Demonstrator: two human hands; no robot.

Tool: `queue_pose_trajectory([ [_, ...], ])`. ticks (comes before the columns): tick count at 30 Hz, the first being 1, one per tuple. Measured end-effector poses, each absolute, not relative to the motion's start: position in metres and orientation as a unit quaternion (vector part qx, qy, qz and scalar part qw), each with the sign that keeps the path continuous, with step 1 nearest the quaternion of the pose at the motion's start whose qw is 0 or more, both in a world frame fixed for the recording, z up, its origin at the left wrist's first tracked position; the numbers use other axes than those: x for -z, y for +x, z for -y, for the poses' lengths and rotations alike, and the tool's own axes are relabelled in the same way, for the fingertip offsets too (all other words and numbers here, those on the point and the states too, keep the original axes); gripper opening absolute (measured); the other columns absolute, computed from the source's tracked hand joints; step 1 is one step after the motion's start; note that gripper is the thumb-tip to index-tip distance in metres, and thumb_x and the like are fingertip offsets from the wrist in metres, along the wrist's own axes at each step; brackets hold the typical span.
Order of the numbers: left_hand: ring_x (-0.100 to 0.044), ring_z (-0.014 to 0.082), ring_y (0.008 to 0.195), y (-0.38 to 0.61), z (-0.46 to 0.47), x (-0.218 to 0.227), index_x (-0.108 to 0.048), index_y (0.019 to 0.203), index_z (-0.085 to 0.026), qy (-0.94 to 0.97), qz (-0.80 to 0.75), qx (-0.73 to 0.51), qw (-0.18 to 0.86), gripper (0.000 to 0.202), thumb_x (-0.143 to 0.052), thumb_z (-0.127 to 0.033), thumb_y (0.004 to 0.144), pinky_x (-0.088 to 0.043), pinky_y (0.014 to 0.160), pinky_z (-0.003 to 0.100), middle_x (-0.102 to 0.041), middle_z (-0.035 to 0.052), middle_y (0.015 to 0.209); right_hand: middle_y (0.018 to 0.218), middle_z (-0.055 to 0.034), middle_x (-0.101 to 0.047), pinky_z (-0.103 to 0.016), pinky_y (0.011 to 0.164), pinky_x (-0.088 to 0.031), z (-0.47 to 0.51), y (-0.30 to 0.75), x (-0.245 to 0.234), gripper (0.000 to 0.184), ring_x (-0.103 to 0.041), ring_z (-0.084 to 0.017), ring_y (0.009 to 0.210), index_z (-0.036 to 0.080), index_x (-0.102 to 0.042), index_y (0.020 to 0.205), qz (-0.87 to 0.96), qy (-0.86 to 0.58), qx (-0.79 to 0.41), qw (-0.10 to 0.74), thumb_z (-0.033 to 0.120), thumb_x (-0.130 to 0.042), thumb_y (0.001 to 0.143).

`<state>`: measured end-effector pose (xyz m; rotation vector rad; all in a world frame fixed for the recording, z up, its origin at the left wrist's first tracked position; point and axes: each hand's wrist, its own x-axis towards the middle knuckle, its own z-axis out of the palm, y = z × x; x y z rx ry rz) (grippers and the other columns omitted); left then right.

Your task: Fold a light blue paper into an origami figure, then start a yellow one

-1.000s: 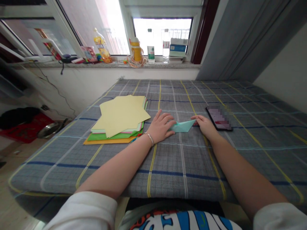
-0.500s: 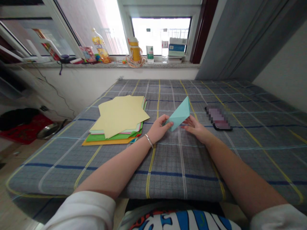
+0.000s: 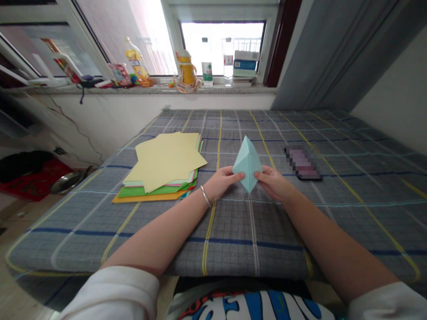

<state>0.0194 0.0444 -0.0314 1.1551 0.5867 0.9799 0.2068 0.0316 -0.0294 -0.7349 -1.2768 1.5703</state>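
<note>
A pale blue folded paper [image 3: 247,164], a pointed diamond shape, stands tilted up off the plaid cloth between my hands. My left hand [image 3: 222,183] pinches its left edge, and a silver bangle [image 3: 206,196] circles that wrist. My right hand [image 3: 273,184] grips its right edge. A stack of coloured paper sheets [image 3: 163,162], pale yellow on top with green and orange below, lies just left of my left hand. A smartphone [image 3: 303,163], its screen pixelated, lies to the right of my right hand.
The grey plaid cloth [image 3: 253,249] covers the surface and ends at a left edge above the floor. A windowsill [image 3: 150,90] at the back holds bottles, a yellow flask and boxes. A grey curtain [image 3: 333,53] hangs at the right.
The blue paper has risen and turned from a low, tilted fold into a more upright diamond. My hands have moved closer together around it, and the view has shifted slightly.
</note>
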Motion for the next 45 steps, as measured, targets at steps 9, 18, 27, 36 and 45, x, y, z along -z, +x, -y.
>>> queue_pose_trajectory([
  [9,-0.059,0.0100,0.069,0.019,-0.037,0.024,-0.070,0.080,-0.013,0.537,-0.266,-0.461,0.654,0.032,-0.082,-0.037,0.063,-0.046,0.075,0.025,-0.069,-0.0005,0.076,0.088,-0.0007,-0.073,-0.034,0.088,-0.048,-0.032,0.206,0.034,0.028,-0.065,-0.017,0.084,0.024,-0.071,0.090,0.504,-0.276,-0.667,0.474,0.038,-0.078,0.066],
  [18,-0.058,0.0111,0.064,0.018,-0.033,0.020,-0.068,0.080,-0.011,0.553,-0.309,-0.436,0.639,0.037,-0.083,-0.037,0.059,-0.047,0.070,0.026,-0.067,0.0012,0.073,0.087,-0.0008,-0.072,-0.035,0.089,-0.046,-0.032,0.205,0.036,0.027,-0.064,-0.017,0.084,0.024,-0.072,0.091,0.523,-0.292,-0.656,0.459,0.040,-0.076,0.070],
  [27,-0.053,0.0094,0.061,0.020,-0.033,0.023,-0.062,0.083,-0.012,0.583,-0.370,-0.471,0.549,0.034,-0.076,-0.036,0.063,-0.044,0.063,0.022,-0.063,-0.0012,0.071,0.083,0.0002,-0.073,-0.031,0.085,-0.047,-0.033,0.204,0.039,0.029,-0.064,-0.015,0.081,0.023,-0.072,0.090,0.525,-0.289,-0.652,0.464,0.039,-0.079,0.066],
  [36,-0.057,0.0115,0.065,0.019,-0.035,0.023,-0.066,0.080,-0.012,0.548,-0.311,-0.443,0.637,0.038,-0.080,-0.041,0.060,-0.046,0.069,0.025,-0.066,0.0009,0.074,0.085,-0.0005,-0.073,-0.035,0.087,-0.047,-0.029,0.203,0.035,0.033,-0.065,-0.017,0.083,0.024,-0.072,0.093,0.536,-0.300,-0.643,0.457,0.039,-0.080,0.064],
  [45,-0.060,0.0161,0.081,0.008,-0.048,0.027,-0.069,0.087,-0.014,0.532,-0.253,-0.457,0.667,0.034,-0.074,-0.041,0.068,-0.044,0.081,0.028,-0.068,0.0029,0.085,0.088,-0.0002,-0.072,-0.039,0.095,-0.043,-0.032,0.205,0.034,0.027,-0.063,-0.019,0.090,0.028,-0.073,0.087,0.522,-0.321,-0.601,0.513,0.047,-0.074,0.069],
])
